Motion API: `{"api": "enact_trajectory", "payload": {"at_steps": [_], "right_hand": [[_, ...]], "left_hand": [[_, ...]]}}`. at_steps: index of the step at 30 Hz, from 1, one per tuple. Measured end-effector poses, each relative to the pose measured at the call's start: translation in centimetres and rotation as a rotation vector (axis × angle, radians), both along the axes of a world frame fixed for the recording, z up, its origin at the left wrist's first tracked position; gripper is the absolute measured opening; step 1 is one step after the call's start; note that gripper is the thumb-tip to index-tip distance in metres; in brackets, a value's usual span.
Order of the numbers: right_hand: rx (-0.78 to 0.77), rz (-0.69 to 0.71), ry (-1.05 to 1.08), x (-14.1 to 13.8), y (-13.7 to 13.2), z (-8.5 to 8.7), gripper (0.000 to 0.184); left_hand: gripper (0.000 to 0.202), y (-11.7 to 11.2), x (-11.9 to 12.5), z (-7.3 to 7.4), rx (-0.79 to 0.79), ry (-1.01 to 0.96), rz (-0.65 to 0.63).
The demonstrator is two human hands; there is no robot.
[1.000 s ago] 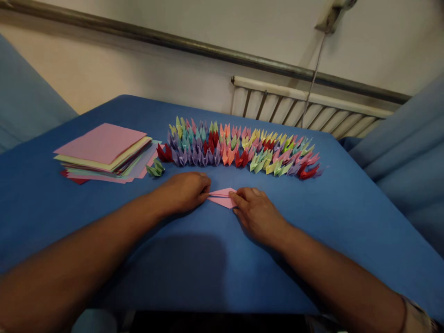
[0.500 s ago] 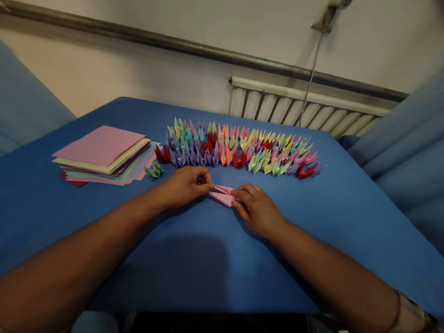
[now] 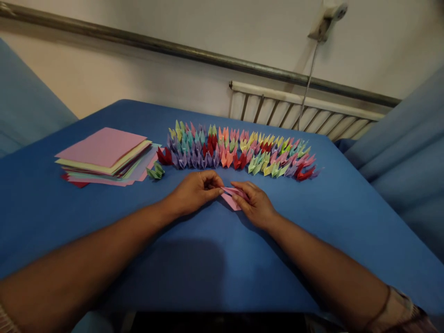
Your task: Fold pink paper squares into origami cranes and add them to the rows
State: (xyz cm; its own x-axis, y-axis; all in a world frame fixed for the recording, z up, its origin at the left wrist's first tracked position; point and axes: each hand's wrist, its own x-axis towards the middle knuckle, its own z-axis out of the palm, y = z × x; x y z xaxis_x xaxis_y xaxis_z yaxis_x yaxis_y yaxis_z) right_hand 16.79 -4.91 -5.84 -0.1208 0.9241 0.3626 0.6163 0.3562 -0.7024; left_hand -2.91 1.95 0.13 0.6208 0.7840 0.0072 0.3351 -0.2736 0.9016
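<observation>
A partly folded piece of pink origami paper (image 3: 233,200) is held between both hands above the blue table. My left hand (image 3: 199,188) pinches its left tip between thumb and fingers. On the other side, my right hand (image 3: 255,202) grips the right part, thumb in front and fingers behind, which hides some of the folds. A narrow gap shows between two long flaps of the paper. Just beyond the hands stand rows of many-coloured folded paper cranes (image 3: 227,158). One green crane (image 3: 156,171) sits apart at the front left of the rows.
A stack of coloured paper sheets (image 3: 102,148), pink on top, lies at the left of the blue-covered table (image 3: 166,273). Behind it are a wall with a metal pipe (image 3: 194,54) and a radiator (image 3: 263,108). Blue curtains (image 3: 412,152) hang at both sides.
The left hand has shifted right, closer to the right hand. The pink paper has turned, and its right end now sits deeper in the right hand. The view has tilted slightly.
</observation>
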Motion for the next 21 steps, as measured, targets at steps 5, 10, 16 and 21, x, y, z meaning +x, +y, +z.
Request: {"api": "enact_trajectory", "payload": {"at_steps": [5,10,16,21], "right_hand": [[-0.022,0.025,0.054,0.02,0.04,0.12,0.022],[-0.030,0.032,0.037,0.06,0.11,0.24,0.022],[-0.016,0.033,0.024,0.02,0.14,0.35,0.023],[-0.015,0.026,0.004,0.00,-0.02,0.49,0.019]], "left_hand": [[0.021,-0.07,0.07,-0.41,-0.025,-0.022,-0.042],[0.022,-0.20,0.26,-0.58,-0.022,-0.049,-0.040],[0.020,-0.39,0.35,-0.56,0.025,-0.019,-0.006],[0.017,-0.48,0.33,-0.74,0.121,0.014,0.023]]}}
